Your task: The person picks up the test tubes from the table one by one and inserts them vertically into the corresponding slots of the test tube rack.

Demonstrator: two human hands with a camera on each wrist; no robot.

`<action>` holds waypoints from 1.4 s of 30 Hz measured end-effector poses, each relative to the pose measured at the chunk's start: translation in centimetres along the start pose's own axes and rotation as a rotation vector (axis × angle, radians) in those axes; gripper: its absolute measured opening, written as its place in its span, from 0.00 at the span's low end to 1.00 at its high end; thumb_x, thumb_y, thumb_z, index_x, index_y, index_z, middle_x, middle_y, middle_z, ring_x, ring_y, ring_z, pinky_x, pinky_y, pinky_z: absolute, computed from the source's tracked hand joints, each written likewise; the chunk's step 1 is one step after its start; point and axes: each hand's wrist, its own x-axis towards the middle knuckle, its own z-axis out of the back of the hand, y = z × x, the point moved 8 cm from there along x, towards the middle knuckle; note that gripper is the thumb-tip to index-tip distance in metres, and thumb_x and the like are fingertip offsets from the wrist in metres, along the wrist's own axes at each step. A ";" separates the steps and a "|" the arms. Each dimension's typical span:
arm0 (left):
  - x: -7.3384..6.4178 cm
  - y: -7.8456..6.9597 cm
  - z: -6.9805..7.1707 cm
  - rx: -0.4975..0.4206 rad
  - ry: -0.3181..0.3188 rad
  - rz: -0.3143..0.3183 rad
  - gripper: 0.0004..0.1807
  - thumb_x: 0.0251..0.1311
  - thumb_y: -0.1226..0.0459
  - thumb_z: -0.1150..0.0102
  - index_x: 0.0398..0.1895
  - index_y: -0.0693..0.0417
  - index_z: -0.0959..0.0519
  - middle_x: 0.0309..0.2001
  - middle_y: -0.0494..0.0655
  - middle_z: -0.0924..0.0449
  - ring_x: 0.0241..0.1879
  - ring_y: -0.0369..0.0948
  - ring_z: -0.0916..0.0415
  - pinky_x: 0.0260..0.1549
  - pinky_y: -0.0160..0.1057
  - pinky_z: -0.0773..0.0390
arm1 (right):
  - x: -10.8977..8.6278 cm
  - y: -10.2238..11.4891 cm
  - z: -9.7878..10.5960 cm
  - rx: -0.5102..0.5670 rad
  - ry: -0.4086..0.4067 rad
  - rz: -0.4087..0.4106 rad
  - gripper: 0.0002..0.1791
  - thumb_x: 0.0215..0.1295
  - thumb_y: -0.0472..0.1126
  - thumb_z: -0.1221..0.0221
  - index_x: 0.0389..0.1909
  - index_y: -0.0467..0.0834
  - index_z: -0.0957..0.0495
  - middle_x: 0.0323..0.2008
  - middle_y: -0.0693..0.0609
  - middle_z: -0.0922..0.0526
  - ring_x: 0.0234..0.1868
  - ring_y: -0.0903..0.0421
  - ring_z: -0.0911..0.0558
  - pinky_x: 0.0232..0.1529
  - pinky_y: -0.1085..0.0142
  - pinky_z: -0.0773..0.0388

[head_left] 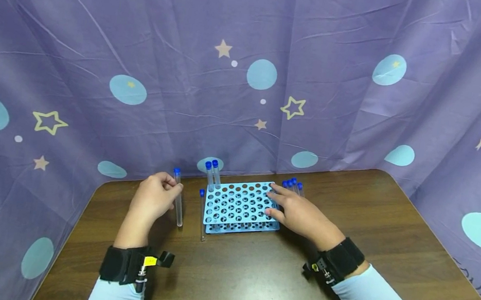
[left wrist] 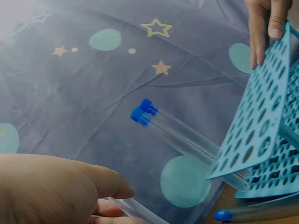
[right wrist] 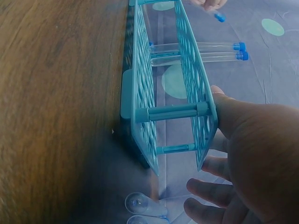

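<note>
My left hand (head_left: 154, 197) pinches a clear test tube (head_left: 179, 208) with a blue cap, held nearly upright left of the rack. In the left wrist view, the fingers cover part of this tube. The light-blue test tube rack (head_left: 238, 204) has two perforated tiers. Two blue-capped test tubes (left wrist: 180, 135) stand in holes at its back left corner. My right hand (head_left: 301, 215) rests on the rack's right end with spread fingers, the thumb (right wrist: 217, 91) touching the top tier. Another capped test tube (head_left: 203, 214) is close beside the rack's left side.
Several blue-capped test tubes (head_left: 293, 185) are behind the right hand, right of the rack. Everything is on a brown wooden table (head_left: 244, 282). A purple curtain (head_left: 179, 65) with stars and dots hangs right behind the table's back edge.
</note>
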 end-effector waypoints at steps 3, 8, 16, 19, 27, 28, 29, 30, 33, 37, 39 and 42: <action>-0.1 -0.2 0.6 -0.013 -0.013 -0.017 0.18 0.82 0.53 0.38 0.55 0.60 0.18 0.43 0.54 0.09 0.31 0.48 0.08 0.34 0.41 0.17 | 0.1 0.0 0.0 -0.004 0.001 0.001 0.34 0.85 0.58 0.37 0.79 0.40 0.22 0.85 0.37 0.30 0.82 0.34 0.24 0.80 0.40 0.24; -0.4 -0.9 1.4 -0.033 -0.043 -0.038 0.17 0.82 0.53 0.38 0.54 0.60 0.18 0.43 0.54 0.08 0.30 0.48 0.07 0.35 0.41 0.17 | 0.3 -0.1 0.1 -0.010 0.011 -0.007 0.36 0.85 0.60 0.37 0.80 0.40 0.23 0.86 0.38 0.31 0.83 0.34 0.25 0.81 0.40 0.25; -1.2 -1.9 2.4 -0.044 -0.101 -0.055 0.17 0.81 0.53 0.35 0.54 0.58 0.15 0.50 0.57 0.08 0.31 0.46 0.08 0.34 0.40 0.16 | 0.5 0.1 0.2 -0.011 0.023 -0.008 0.36 0.85 0.60 0.37 0.80 0.41 0.23 0.87 0.39 0.32 0.83 0.34 0.25 0.81 0.40 0.25; -1.3 -2.1 2.7 -0.048 -0.124 -0.062 0.17 0.81 0.52 0.34 0.54 0.57 0.14 0.51 0.57 0.08 0.31 0.46 0.08 0.32 0.41 0.16 | 0.5 0.0 0.2 -0.004 0.024 -0.016 0.36 0.85 0.60 0.37 0.81 0.41 0.23 0.87 0.39 0.32 0.83 0.34 0.26 0.81 0.39 0.25; -1.7 -2.8 3.2 -0.052 -0.176 -0.084 0.17 0.81 0.52 0.34 0.52 0.58 0.13 0.49 0.57 0.09 0.29 0.40 0.10 0.30 0.40 0.16 | 0.2 -0.1 0.2 0.002 0.028 -0.032 0.36 0.85 0.61 0.37 0.81 0.41 0.23 0.87 0.39 0.33 0.84 0.33 0.27 0.81 0.39 0.26; -1.8 -2.9 3.2 -0.055 -0.182 -0.087 0.16 0.81 0.53 0.33 0.53 0.58 0.13 0.49 0.58 0.09 0.29 0.40 0.10 0.30 0.40 0.16 | 0.1 -0.1 0.1 0.003 0.027 -0.033 0.36 0.85 0.61 0.37 0.81 0.41 0.23 0.88 0.40 0.33 0.84 0.33 0.27 0.81 0.39 0.26; -1.8 -3.0 3.3 -0.058 -0.189 -0.091 0.16 0.81 0.53 0.33 0.53 0.58 0.13 0.49 0.58 0.09 0.29 0.40 0.10 0.30 0.40 0.15 | 0.1 -0.1 0.1 0.003 0.026 -0.033 0.36 0.85 0.61 0.37 0.81 0.41 0.23 0.88 0.40 0.33 0.84 0.33 0.27 0.81 0.39 0.26; -1.9 -3.1 3.3 -0.062 -0.197 -0.094 0.16 0.81 0.53 0.33 0.53 0.58 0.13 0.50 0.58 0.09 0.29 0.40 0.10 0.30 0.40 0.15 | 0.1 -0.2 0.0 0.002 0.025 -0.033 0.36 0.85 0.60 0.37 0.81 0.41 0.23 0.88 0.40 0.33 0.84 0.33 0.27 0.81 0.39 0.26; -2.2 -3.4 3.6 -0.070 -0.225 -0.107 0.16 0.80 0.54 0.32 0.53 0.58 0.12 0.51 0.58 0.08 0.29 0.39 0.10 0.29 0.39 0.15 | -0.1 -0.1 -0.1 0.003 0.024 -0.028 0.35 0.85 0.60 0.37 0.80 0.41 0.23 0.87 0.39 0.32 0.84 0.33 0.26 0.81 0.39 0.25; -2.7 -3.9 4.0 -0.070 -0.285 -0.126 0.14 0.79 0.54 0.32 0.52 0.56 0.11 0.49 0.56 0.07 0.30 0.41 0.10 0.30 0.40 0.14 | -0.2 0.1 -0.2 -0.001 0.022 -0.023 0.35 0.85 0.60 0.37 0.80 0.40 0.23 0.87 0.39 0.32 0.84 0.34 0.26 0.81 0.39 0.25; -2.9 -4.2 4.1 -0.062 -0.321 -0.140 0.13 0.79 0.54 0.31 0.51 0.55 0.11 0.49 0.54 0.06 0.33 0.44 0.10 0.33 0.41 0.14 | -0.2 0.1 -0.2 0.000 0.019 -0.024 0.35 0.85 0.60 0.37 0.80 0.40 0.22 0.87 0.39 0.32 0.83 0.34 0.26 0.81 0.40 0.25; -3.4 -4.8 4.3 -0.054 -0.371 -0.169 0.13 0.79 0.54 0.30 0.50 0.54 0.10 0.49 0.53 0.05 0.38 0.48 0.10 0.35 0.40 0.16 | -0.2 0.2 -0.1 -0.002 0.013 -0.020 0.35 0.85 0.59 0.36 0.79 0.40 0.22 0.86 0.39 0.31 0.83 0.34 0.26 0.81 0.40 0.25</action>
